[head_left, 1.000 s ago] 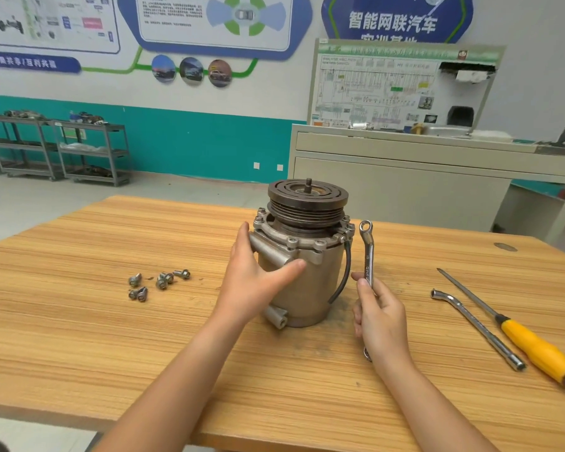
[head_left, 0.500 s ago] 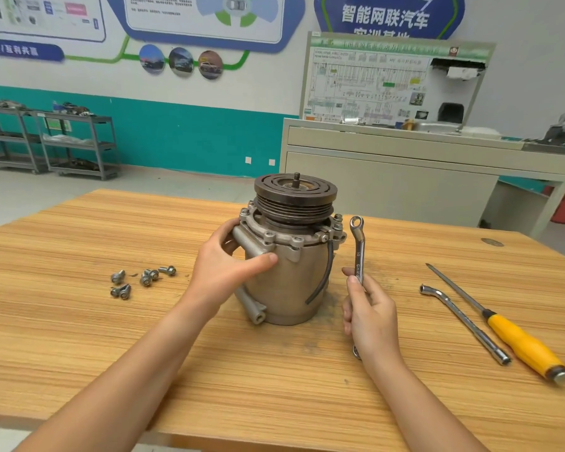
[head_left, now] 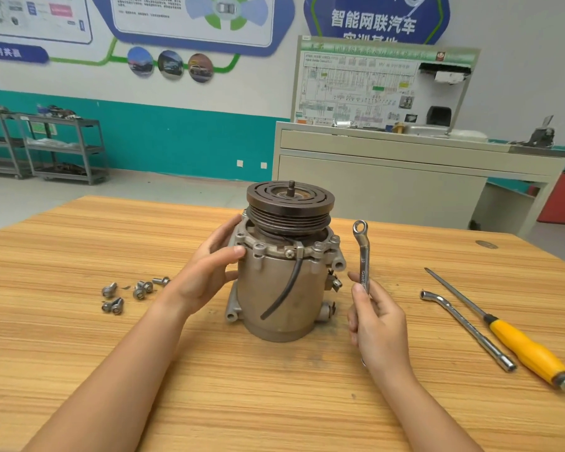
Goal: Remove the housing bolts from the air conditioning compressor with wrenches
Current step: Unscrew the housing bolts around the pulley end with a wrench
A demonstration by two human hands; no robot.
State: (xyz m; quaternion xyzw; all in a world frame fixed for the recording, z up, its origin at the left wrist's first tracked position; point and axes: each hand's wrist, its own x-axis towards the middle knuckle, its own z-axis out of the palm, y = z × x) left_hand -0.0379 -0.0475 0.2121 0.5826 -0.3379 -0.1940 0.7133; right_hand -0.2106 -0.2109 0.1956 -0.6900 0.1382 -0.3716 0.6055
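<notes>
The air conditioning compressor stands upright on the wooden table, its dark pulley on top and a black cable hanging down its front. Bolt heads show around its upper flange. My left hand grips the compressor's left side at the flange, thumb across the front. My right hand holds a ring wrench upright just right of the compressor, its ring end level with the flange and apart from it. Several removed bolts lie on the table to the left.
An L-shaped socket wrench and a yellow-handled screwdriver lie on the table at the right. Behind the table stand a beige cabinet with a wiring-diagram board and grey shelf carts along the teal wall.
The compressor has turned under my left hand: the black cable now faces front instead of the right side. My left hand shifted up to the flange. The wrench stays upright beside it.
</notes>
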